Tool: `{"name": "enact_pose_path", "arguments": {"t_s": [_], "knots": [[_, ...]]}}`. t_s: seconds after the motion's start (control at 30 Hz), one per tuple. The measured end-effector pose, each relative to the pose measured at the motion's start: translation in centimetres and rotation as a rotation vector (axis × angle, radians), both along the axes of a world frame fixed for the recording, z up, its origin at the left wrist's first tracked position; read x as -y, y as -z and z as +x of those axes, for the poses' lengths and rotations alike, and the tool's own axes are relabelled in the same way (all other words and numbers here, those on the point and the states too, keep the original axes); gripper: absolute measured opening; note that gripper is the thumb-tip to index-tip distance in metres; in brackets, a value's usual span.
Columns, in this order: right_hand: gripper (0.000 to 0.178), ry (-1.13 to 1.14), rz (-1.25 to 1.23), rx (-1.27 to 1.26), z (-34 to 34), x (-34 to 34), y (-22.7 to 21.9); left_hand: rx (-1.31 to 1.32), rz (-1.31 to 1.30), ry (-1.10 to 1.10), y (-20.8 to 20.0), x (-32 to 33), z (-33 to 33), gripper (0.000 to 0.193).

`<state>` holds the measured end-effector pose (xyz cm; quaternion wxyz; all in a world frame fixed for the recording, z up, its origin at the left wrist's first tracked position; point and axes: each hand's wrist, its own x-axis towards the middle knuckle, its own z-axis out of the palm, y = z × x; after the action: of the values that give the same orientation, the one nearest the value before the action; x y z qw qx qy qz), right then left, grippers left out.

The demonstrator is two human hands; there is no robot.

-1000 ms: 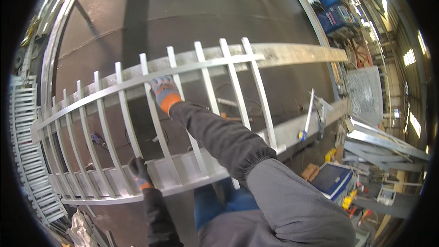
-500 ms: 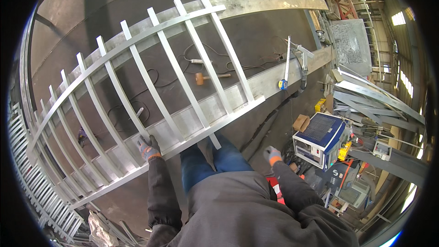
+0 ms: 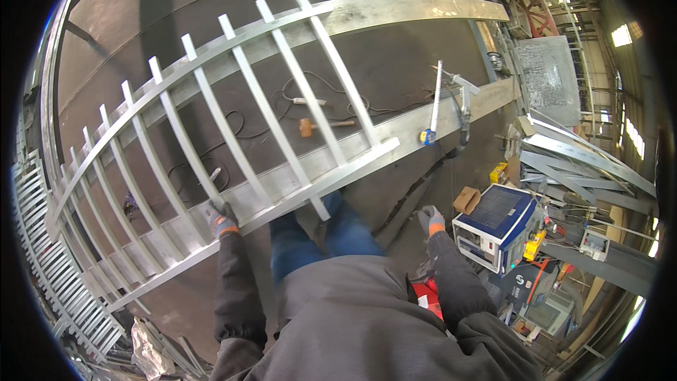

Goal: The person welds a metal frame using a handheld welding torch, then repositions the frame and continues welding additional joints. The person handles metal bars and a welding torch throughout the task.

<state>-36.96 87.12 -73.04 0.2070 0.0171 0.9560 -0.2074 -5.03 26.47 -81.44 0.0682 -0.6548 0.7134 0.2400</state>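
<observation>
A long railing panel (image 3: 250, 220) of silvery metal, with several upright bars and a curved rail, lies across two metal beams. My left hand (image 3: 222, 220), in a grey and orange glove, is closed around the panel near its straight lower rail, at the foot of one bar. One bar end (image 3: 319, 207) juts out past that rail towards my legs. My right hand (image 3: 431, 220), gloved the same way, hangs free beside the blue and white machine (image 3: 493, 220); its fingers look curled, with nothing visible in them. A tape measure (image 3: 427, 137) with its blade drawn out rests on the near beam.
The near beam (image 3: 486, 99) also carries a clamp-like tool (image 3: 464, 109). Between the beams, a mallet (image 3: 306, 127) and cables (image 3: 250, 130) lie on the floor. Metal offcuts (image 3: 564, 159) are heaped at right. Another slatted panel (image 3: 53, 261) stands at far left.
The railing panel has shifted slightly left and away from me, with my left hand still on it. My right hand has moved forward and a little right.
</observation>
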Motion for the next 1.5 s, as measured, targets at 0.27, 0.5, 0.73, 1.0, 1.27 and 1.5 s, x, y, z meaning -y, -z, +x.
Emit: {"name": "enact_pose_path", "arguments": {"t_s": [0.27, 0.5, 0.73, 1.0, 1.27, 1.5], "knots": [[0.053, 0.136, -0.020, -0.179, -24.1, -3.3, 1.2, -0.267, -0.201, -0.121, -4.2, -11.9, -4.2, 0.054], [0.075, 0.555, -0.520, 0.042, -47.5, -4.1, 6.5, -0.091, 0.148, 0.025, -6.4, -25.3, -14.7, 0.065], [0.068, 0.003, -0.027, 0.188, -56.3, -6.7, 14.0, 0.125, 0.195, -0.104, -1.6, -26.1, -17.6, 0.061], [0.043, 0.362, -0.346, 0.150, -48.6, -3.1, 8.7, 0.112, 0.391, -0.056, 0.6, -28.9, -9.6, 0.051], [0.029, 0.124, -0.647, 0.820, -38.6, 0.6, -3.3, -0.869, -0.283, -1.334, 9.1, -17.4, 2.8, 0.091], [0.044, -0.094, -0.789, 0.712, -30.2, 11.9, -12.1, -0.537, -0.389, -1.193, 6.1, -12.9, 0.0, 0.100]]}}
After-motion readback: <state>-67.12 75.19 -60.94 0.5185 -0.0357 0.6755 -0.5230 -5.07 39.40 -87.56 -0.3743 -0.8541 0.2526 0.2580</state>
